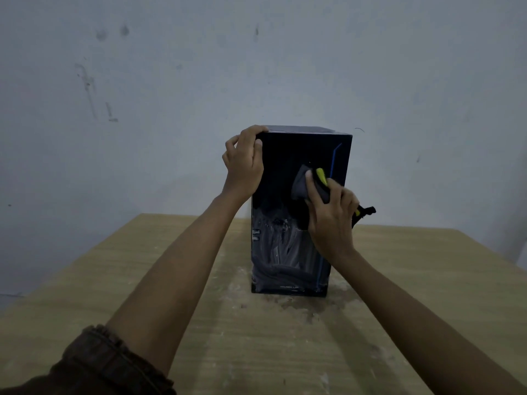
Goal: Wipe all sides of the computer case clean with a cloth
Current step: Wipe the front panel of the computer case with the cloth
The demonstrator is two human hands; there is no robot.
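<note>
Glossy black computer case (282,166), blue stripe down the right, is stood upright on the worktop (99,275). Top-left corner is gripped by the left hand (245,163); a grey-yellow cloth (302,185) is clutched against its front by the right hand (330,220).

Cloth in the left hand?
No, the right hand presses the cloth on the computer case, while the left hand grips its top corner.
</note>
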